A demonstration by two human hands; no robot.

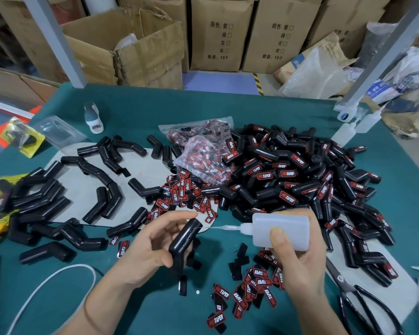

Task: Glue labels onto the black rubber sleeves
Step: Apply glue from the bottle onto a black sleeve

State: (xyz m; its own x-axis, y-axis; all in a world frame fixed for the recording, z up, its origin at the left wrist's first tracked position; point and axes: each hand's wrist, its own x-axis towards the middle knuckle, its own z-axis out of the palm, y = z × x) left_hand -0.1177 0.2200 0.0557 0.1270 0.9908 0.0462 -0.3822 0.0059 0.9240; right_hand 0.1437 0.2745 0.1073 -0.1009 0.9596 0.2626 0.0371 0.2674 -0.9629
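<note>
Head view: left hand (153, 243) grips a bent black rubber sleeve (184, 240), fingers curled round it. At its 3 o'clock, right hand (298, 257) clamps a white glue bottle (282, 231), nozzle touching the sleeve. Loose labels (252, 288) lie at 5 o'clock on the green surface (136, 308).

Left hand (153, 240) grips a bent black sleeve (184, 243); right hand (298, 259) holds the glue bottle (282, 230) just right of it, nozzle tip touching the sleeve.
</note>
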